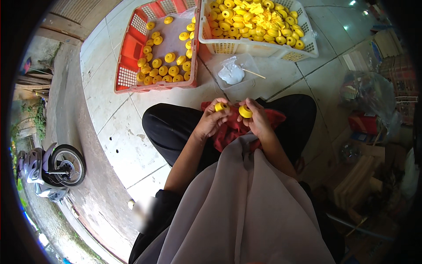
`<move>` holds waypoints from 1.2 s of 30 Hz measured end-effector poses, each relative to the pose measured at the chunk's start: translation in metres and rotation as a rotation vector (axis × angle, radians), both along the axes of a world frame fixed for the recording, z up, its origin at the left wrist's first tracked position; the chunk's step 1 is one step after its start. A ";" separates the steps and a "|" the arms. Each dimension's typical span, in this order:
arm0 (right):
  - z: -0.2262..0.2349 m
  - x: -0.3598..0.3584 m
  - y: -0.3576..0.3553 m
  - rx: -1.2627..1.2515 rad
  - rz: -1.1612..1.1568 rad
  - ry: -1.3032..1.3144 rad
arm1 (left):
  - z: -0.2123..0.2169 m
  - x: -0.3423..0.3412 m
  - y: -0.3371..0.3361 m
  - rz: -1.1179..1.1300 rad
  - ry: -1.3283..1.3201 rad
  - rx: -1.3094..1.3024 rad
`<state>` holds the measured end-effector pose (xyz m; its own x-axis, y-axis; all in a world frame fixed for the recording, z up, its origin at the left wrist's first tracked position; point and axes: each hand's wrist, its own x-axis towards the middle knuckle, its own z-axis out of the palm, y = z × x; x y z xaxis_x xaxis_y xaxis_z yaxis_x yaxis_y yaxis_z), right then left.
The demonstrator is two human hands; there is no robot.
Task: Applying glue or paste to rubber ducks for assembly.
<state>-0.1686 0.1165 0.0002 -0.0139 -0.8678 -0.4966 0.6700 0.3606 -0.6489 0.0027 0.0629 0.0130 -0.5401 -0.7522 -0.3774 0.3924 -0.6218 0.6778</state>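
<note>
My left hand (209,121) is closed on a small yellow round piece (220,107) with a dark hole in its face. Close beside it, my right hand (259,120) grips another yellow round piece (245,112), its rounded side showing. The two pieces are held apart above a red cloth (228,134) in my lap. Just ahead stands a clear plastic tub (251,66) with a bag of white paste (231,73) and a thin wooden stick (255,74).
A red crate (124,61) at the far left holds several yellow pieces on a grey sheet. Beside it, a white crate (268,49) is heaped with more, plus yellow flat bits (259,16). Bags and wood pieces (360,176) clutter the right; a motorbike (48,169) stands left.
</note>
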 end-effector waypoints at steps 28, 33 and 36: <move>-0.044 -0.024 -0.017 -0.302 0.266 0.944 | -0.018 0.002 -0.008 0.038 -0.102 -0.067; -0.064 -0.004 -0.026 -0.372 0.350 1.411 | -0.019 0.000 -0.013 0.039 -0.152 -0.033; -0.064 0.009 -0.030 -0.409 0.481 1.491 | -0.019 0.001 -0.016 0.131 -0.180 -0.124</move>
